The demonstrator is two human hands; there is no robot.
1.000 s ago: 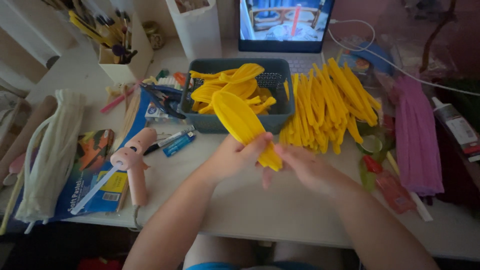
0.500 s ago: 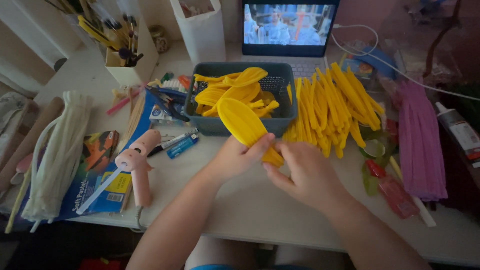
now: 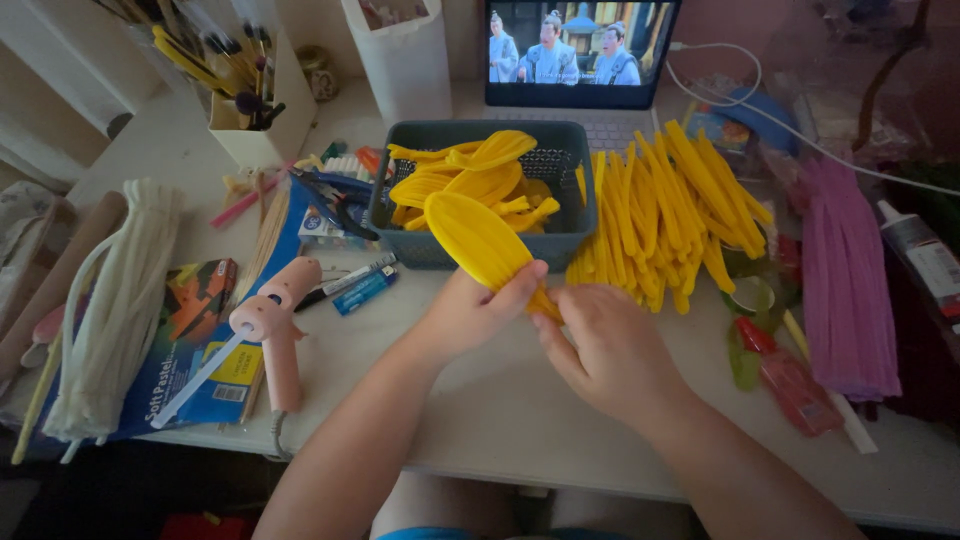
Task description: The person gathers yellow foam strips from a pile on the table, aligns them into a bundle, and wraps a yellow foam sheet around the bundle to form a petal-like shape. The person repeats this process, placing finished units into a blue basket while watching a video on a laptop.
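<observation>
A yellow leaf-shaped petal (image 3: 480, 240) is pinched at its stem end between the left hand (image 3: 472, 312) and right hand (image 3: 610, 345), just in front of the teal basket (image 3: 480, 252); shaping appears underway, so steady fingertip pressure is judged necessary.

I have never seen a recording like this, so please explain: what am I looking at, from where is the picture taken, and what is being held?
There is no machine here. A person wears a camera on the head, so the picture looks down at their own two bare hands over a white table.

The left hand and the right hand together hold one yellow petal-shaped piece, both in a closed grip at its narrow end.

Behind it stands a dark basket with more yellow petals. To its right lies a pile of yellow strips, then a purple bundle. On the left lie a pink glue gun and a white bundle of cords. At the back, a screen shows a video.
</observation>
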